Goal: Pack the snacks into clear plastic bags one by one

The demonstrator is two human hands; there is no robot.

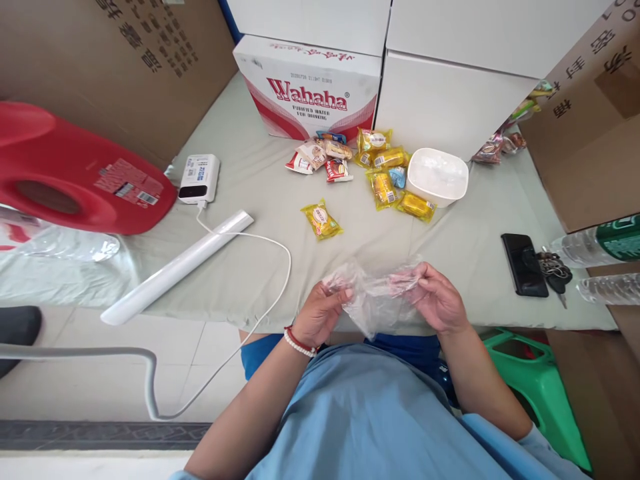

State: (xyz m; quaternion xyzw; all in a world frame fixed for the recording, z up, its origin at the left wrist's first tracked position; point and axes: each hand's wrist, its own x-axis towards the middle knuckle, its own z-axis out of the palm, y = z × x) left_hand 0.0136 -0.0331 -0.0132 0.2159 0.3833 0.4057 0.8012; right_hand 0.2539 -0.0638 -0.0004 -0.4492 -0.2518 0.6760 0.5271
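Here, clear plastic bag [376,298] gripped at either end by left hand [320,312] and right hand [436,299], held above table edge [240,293], yellow snack packet [321,220] lying beyond, white tub [438,176] farther back.

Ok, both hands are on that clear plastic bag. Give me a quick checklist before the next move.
1. Left hand grips clear plastic bag: ok.
2. Right hand grips the bag's other side: ok.
3. Bag mouth open: cannot tell.
4. Bag free of contents: cannot tell.
5. Lone yellow snack packet lies apart from the pile, nearest the hands: ok.
6. White tub clear of the hands: ok.
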